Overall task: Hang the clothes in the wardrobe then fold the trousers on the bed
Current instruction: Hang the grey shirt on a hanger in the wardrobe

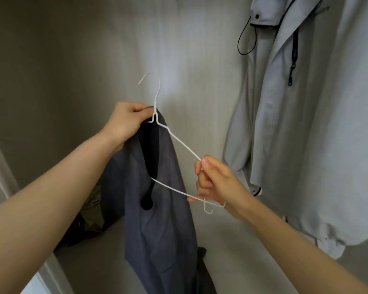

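1. Your view faces into the wardrobe (83,60). Its pale back wall fills the frame, and its floor runs along the bottom.
2. A light grey jacket (306,124) hangs against the right side of the wardrobe. Its top is out of view. It has 1 black drawcord loop (241,45) near the collar and 1 dark zip pull (292,71) on the chest.
3. The task item is a dark blue-grey garment (157,230). It hangs in the air at the centre of the wardrobe opening, between your 2 hands and above the floor. Its lower end leaves the frame at the bottom edge, so you cannot tell whether it touches the floor.
4. A pile of dark clothes (87,221) lies in the left corner of the wardrobe floor, partly hidden by your left forearm.
5. The white wire hanger (178,141) is tilted with its hook up and not on any rail. Its left shoulder is inside the garment. Its right shoulder and bottom bar are bare.
6. Your left hand (125,122) has curled fingers pressed together. They pinch the garment's neck edge against the base of the hanger's hook.
7. Your right hand (217,183) pinches the bare shoulder wire between thumb and forefinger. The lower fingers curl onto the bottom bar.
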